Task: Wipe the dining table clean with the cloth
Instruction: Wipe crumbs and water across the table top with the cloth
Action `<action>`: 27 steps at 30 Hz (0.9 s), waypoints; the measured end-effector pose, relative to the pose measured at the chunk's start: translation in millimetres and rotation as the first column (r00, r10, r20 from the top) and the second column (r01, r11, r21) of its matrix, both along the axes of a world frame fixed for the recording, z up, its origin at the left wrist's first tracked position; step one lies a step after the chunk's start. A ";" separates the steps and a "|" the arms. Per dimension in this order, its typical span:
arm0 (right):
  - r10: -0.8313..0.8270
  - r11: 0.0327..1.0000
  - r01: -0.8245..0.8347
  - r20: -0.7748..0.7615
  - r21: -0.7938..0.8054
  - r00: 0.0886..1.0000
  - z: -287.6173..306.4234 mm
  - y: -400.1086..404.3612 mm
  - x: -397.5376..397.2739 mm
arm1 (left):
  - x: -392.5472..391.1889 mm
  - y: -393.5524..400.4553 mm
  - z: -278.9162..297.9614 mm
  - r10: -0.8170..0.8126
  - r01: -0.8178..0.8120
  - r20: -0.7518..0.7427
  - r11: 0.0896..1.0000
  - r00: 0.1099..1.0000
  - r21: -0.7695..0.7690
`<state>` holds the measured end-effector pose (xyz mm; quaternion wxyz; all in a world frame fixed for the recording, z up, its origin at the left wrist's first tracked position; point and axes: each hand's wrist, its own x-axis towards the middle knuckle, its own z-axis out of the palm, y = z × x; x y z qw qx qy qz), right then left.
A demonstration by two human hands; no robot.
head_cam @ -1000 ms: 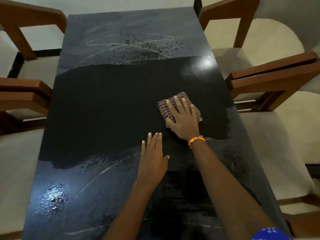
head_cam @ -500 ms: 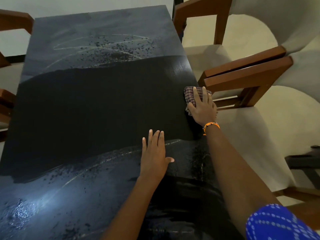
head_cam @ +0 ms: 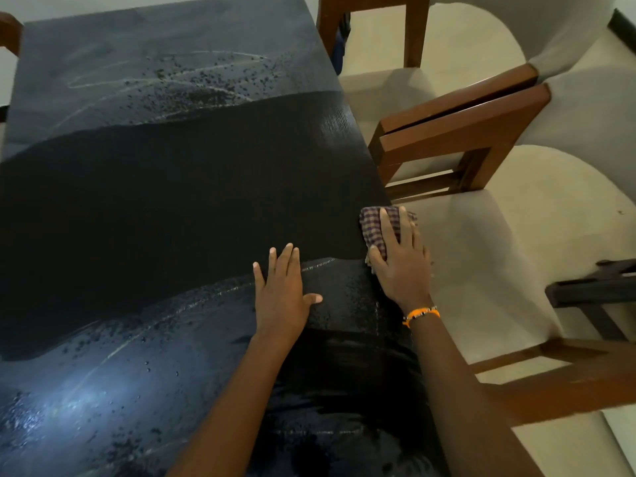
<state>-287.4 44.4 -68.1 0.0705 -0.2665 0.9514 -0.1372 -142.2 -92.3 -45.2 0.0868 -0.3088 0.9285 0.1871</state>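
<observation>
The dining table has a dark, glossy top. A wide matt band across its middle looks wiped. Dark crumbs and pale streaks lie on the far part, and more specks and a glare patch sit at the near left. My right hand presses flat on a folded checked cloth at the table's right edge, the cloth partly over the edge. My left hand rests flat on the table, fingers apart, holding nothing, just left of the right hand.
Wooden chairs with cream seats stand close along the right side: one by the table's middle and one beside my right hand. A chair corner shows at the far left. A dark frame juts in at the right.
My right hand slid the cloth from the table's middle rightward to its right edge, then a little nearer along it. The left hand stayed put. The view swung right.
</observation>
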 end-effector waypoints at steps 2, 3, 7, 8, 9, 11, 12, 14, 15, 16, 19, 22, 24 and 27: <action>-0.032 0.999 0.032 -0.003 0.027 0.999 -1.2 6.4 11.6 | 0.3 -0.8 0.1 -0.003 0.003 -0.005 1.000 1.000 0.008; -0.044 0.998 0.045 -0.011 0.048 0.999 -2.1 5.5 15.6 | 0.9 -1.4 0.3 -0.009 0.009 -0.009 1.000 1.000 0.010; -0.085 0.991 0.089 -0.039 0.102 0.996 -4.4 -8.8 25.3 | 7.2 1.1 0.4 -0.037 0.039 -0.060 0.999 0.997 0.029; -0.084 0.991 0.088 -0.046 0.104 0.995 -4.9 -12.8 27.7 | 10.5 1.8 0.3 -0.038 0.041 -0.077 0.998 0.996 0.038; -0.073 0.991 0.079 -0.053 0.107 0.996 -5.5 -17.6 31.0 | 15.2 1.4 -0.2 -0.034 0.039 -0.094 0.998 0.995 0.044; -0.030 0.993 0.036 -0.059 0.113 0.998 -5.7 -30.3 41.0 | 25.9 -2.7 -0.9 -0.026 0.032 -0.119 0.998 0.992 0.049; -0.001 0.993 0.008 -0.053 0.119 0.999 -5.2 -39.8 49.7 | 33.4 -7.1 -0.8 -0.026 0.032 -0.127 0.998 0.992 0.048; 0.060 0.991 -0.055 -0.041 0.120 0.997 -4.7 -62.1 69.4 | 48.4 -18.6 -1.1 -0.012 0.019 -0.148 0.999 0.989 0.042; 0.093 0.990 -0.089 -0.036 0.113 0.995 -4.1 -76.1 81.9 | 58.7 -27.4 -0.4 0.005 0.002 -0.157 0.999 0.988 0.040; 0.119 0.988 -0.116 -0.023 0.104 0.993 -4.0 -88.5 93.5 | 68.3 -35.3 0.4 0.023 -0.017 -0.163 0.999 0.986 0.039; 0.182 0.980 -0.182 -0.002 0.082 0.983 -3.3 -128.1 133.6 | 105.8 -65.7 3.4 0.076 -0.072 -0.177 0.997 0.981 0.028; 0.240 0.968 -0.239 -0.004 0.074 0.971 -4.0 -167.3 173.9 | 144.6 -97.4 7.0 0.153 -0.148 -0.184 0.988 0.971 0.039; 0.280 0.958 -0.279 0.002 0.062 0.960 -4.3 -198.2 204.1 | 175.2 -120.0 8.8 0.205 -0.199 -0.173 0.979 0.963 0.049; 0.358 0.932 -0.358 0.005 0.050 0.934 -4.4 -246.0 250.9 | 223.0 -150.9 8.5 0.275 -0.269 -0.165 0.961 0.947 0.059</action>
